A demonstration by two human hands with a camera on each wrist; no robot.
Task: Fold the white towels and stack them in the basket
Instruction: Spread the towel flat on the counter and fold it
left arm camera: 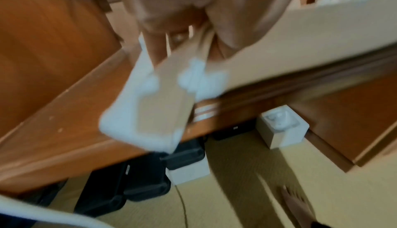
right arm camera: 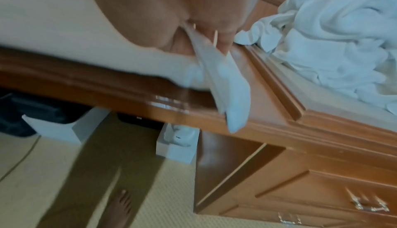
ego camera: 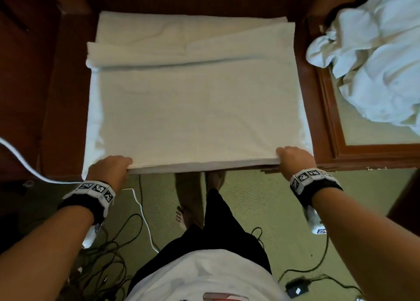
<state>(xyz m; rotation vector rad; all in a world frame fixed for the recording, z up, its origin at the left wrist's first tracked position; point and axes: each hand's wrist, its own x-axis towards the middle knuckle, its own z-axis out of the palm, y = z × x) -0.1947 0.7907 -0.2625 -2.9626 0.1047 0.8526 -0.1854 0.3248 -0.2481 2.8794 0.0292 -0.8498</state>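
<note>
A large white towel (ego camera: 193, 110) lies spread over the wooden desk (ego camera: 61, 119), with a folded-over band across its far part. My left hand (ego camera: 111, 166) grips the near-left corner at the desk's front edge, and my right hand (ego camera: 293, 157) grips the near-right corner. In the left wrist view the fingers (left arm camera: 159, 45) pinch the layered corner (left arm camera: 146, 109), which hangs over the desk edge. The right wrist view shows the right hand's fingers (right arm camera: 223, 33) pinching the other corner (right arm camera: 227, 92) the same way. No basket is in view.
A crumpled pile of white towels (ego camera: 375, 57) sits on the framed desk section (ego camera: 336, 141) at the right. Drawers (right arm camera: 322, 197) are below it. White boxes (left arm camera: 281, 130) and black cases (left arm camera: 128, 180) stand under the desk. Cables (ego camera: 113, 244) trail over the carpet near my bare feet.
</note>
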